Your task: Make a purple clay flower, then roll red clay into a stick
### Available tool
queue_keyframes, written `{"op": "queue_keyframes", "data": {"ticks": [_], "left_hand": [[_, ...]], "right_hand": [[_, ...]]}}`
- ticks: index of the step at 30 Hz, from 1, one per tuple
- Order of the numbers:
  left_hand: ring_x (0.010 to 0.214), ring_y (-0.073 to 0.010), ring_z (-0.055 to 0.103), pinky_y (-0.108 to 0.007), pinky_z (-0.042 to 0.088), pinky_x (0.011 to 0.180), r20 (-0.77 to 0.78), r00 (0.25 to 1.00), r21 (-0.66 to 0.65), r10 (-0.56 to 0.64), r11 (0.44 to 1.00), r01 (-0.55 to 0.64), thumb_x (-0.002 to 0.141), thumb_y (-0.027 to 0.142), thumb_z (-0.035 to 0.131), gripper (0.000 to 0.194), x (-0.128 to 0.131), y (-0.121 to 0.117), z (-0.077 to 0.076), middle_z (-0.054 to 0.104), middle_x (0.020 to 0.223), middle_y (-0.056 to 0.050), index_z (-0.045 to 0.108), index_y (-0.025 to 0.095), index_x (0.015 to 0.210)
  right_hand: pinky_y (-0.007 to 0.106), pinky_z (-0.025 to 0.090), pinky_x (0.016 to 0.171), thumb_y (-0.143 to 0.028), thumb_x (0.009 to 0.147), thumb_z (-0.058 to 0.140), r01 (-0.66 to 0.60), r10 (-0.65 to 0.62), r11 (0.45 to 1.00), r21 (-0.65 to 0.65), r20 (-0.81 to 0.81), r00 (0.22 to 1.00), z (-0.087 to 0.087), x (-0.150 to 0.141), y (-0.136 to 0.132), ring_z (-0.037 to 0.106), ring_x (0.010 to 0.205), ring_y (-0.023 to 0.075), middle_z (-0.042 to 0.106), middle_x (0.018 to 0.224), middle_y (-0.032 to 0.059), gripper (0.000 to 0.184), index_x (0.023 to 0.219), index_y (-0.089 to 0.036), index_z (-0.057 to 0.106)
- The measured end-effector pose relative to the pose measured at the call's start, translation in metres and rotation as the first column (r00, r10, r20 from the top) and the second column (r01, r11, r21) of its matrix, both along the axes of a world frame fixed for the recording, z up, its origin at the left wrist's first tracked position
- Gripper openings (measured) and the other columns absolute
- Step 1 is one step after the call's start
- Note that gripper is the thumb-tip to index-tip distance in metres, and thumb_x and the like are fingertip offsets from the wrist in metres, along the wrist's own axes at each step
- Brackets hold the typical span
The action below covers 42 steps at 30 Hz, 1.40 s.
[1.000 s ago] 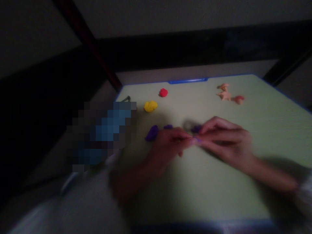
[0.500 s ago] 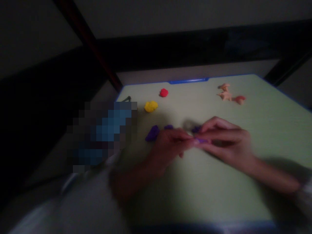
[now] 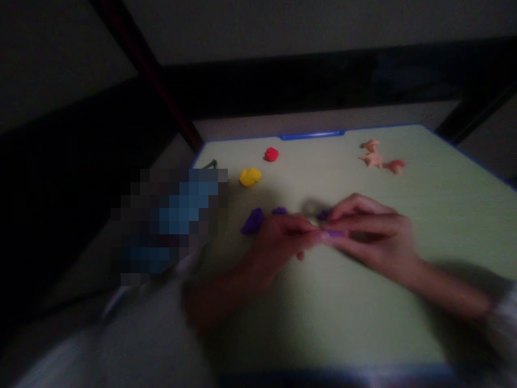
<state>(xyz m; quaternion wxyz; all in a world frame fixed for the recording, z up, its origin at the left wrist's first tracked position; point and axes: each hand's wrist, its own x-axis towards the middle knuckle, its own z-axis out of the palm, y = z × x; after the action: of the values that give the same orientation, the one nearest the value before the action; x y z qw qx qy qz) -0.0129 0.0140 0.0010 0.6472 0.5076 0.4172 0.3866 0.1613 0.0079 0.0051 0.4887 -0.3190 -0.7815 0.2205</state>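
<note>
Head view: our left hand (image 3: 278, 243) and right hand (image 3: 382, 237) meet above the tabletop (image 3: 343, 318), fingertips pinched narrow on a small purple bit (image 3: 336, 234) between them. We see two purple lumps (image 3: 253, 221) near our left hand, another just beyond our right fingertips, and farther off a yellow lump (image 3: 250, 177), a red lump (image 3: 271, 154) and peach pieces (image 3: 372, 158).
</note>
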Motion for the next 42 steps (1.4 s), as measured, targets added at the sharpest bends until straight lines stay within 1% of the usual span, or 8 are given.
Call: {"op": "queue_keyframes", "data": {"ticks": [4, 9, 17, 22, 28, 33, 37, 42], "left_hand": [[0.045, -0.0052, 0.042, -0.018, 0.033, 0.038, -0.027, 1.0, -0.013, 0.011, 1.0, -0.011, 0.061, 0.026, 0.072, 0.014, -0.0005, 0.0005, 0.0001, 0.05, 0.055, 0.003, 0.066, 0.014, 0.057], [0.045, -0.0046, 0.041, -0.017, 0.031, 0.038, -0.036, 0.999, -0.011, 0.013, 1.0, -0.014, 0.063, 0.024, 0.07, 0.013, -0.0001, -0.0024, 0.0039, 0.05, 0.055, 0.004, 0.065, 0.015, 0.056], [0.045, -0.0053, 0.043, -0.017, 0.034, 0.037, -0.002, 1.0, 0.016, 0.001, 1.0, -0.001, 0.061, 0.026, 0.071, 0.014, 0.0009, 0.0007, -0.0017, 0.051, 0.055, 0.002, 0.066, 0.014, 0.055], [0.051, -0.0073, 0.045, -0.017, 0.035, 0.039, -0.028, 1.0, -0.027, 0.01, 1.0, -0.011, 0.06, 0.024, 0.07, 0.011, 0.0024, -0.0005, 0.0022, 0.055, 0.058, 0.0, 0.068, 0.013, 0.06], [0.049, -0.007, 0.043, -0.017, 0.034, 0.039, -0.107, 0.994, -0.002, 0.008, 1.0, -0.008, 0.06, 0.028, 0.071, 0.015, 0.0039, -0.0006, 0.0019, 0.051, 0.055, 0.001, 0.067, 0.013, 0.06], [0.047, -0.0062, 0.044, -0.017, 0.036, 0.038, -0.094, 0.996, 0.003, 0.0, 1.0, 0.0, 0.06, 0.032, 0.072, 0.02, 0.0038, -0.001, 0.0028, 0.05, 0.058, 0.002, 0.065, 0.014, 0.057], [0.046, -0.0058, 0.043, -0.016, 0.035, 0.038, -0.082, 0.996, 0.004, 0.018, 1.0, -0.018, 0.059, 0.031, 0.072, 0.019, 0.0041, -0.0017, 0.0063, 0.05, 0.056, 0.003, 0.065, 0.015, 0.056], [0.046, -0.0067, 0.042, -0.018, 0.035, 0.039, -0.075, 0.997, -0.014, 0.015, 1.0, -0.016, 0.066, 0.032, 0.067, 0.018, 0.0027, -0.0025, 0.0065, 0.049, 0.054, 0.003, 0.065, 0.015, 0.06]], "right_hand": [[0.023, 0.049, 0.05, -0.019, 0.072, 0.072, 0.031, -0.031, 0.999, 0.011, 0.003, 1.0, 0.0004, 0.0036, 0.0013, 0.06, 0.068, 0.0126, 0.062, 0.08, 0.003, 0.015, 0.086, -0.024, 0.074], [0.023, 0.05, 0.052, -0.018, 0.074, 0.07, -0.017, 0.016, 1.0, 0.017, 0.032, 0.999, 0.0013, 0.0048, 0.0011, 0.06, 0.07, 0.0132, 0.062, 0.081, 0.0036, 0.016, 0.089, -0.024, 0.074], [0.023, 0.049, 0.052, -0.015, 0.077, 0.067, -0.054, 0.053, 0.998, 0.021, 0.026, 0.998, 0.0022, 0.0033, 0.0005, 0.06, 0.07, 0.0121, 0.06, 0.082, 0.0035, 0.016, 0.089, -0.024, 0.073], [0.022, 0.049, 0.051, -0.015, 0.076, 0.067, -0.037, 0.035, 0.998, 0.042, 0.047, 0.998, 0.0025, 0.0021, 0.0001, 0.06, 0.07, 0.0124, 0.061, 0.081, 0.004, 0.013, 0.086, -0.022, 0.073], [0.022, 0.05, 0.05, -0.016, 0.076, 0.067, -0.026, 0.023, 0.999, 0.038, 0.075, 0.997, 0.0031, -0.0013, -0.0013, 0.06, 0.068, 0.0126, 0.061, 0.079, 0.0039, 0.006, 0.079, -0.02, 0.071], [0.023, 0.05, 0.051, -0.017, 0.076, 0.068, -0.023, 0.022, 0.999, 0.024, 0.066, 0.998, 0.003, -0.0022, -0.0014, 0.06, 0.07, 0.0131, 0.062, 0.08, 0.0038, 0.008, 0.082, -0.021, 0.072], [0.022, 0.049, 0.05, -0.015, 0.075, 0.069, -0.01, 0.008, 0.999, 0.03, 0.053, 0.999, 0.0028, -0.0023, -0.001, 0.059, 0.068, 0.0121, 0.061, 0.079, 0.0029, 0.011, 0.082, -0.021, 0.072], [0.021, 0.046, 0.048, -0.012, 0.071, 0.072, 0.038, -0.038, 0.999, 0.027, 0.002, 0.999, 0.0016, -0.0013, 0.0005, 0.058, 0.065, 0.011, 0.061, 0.078, 0.0022, 0.016, 0.083, -0.022, 0.073]]}}
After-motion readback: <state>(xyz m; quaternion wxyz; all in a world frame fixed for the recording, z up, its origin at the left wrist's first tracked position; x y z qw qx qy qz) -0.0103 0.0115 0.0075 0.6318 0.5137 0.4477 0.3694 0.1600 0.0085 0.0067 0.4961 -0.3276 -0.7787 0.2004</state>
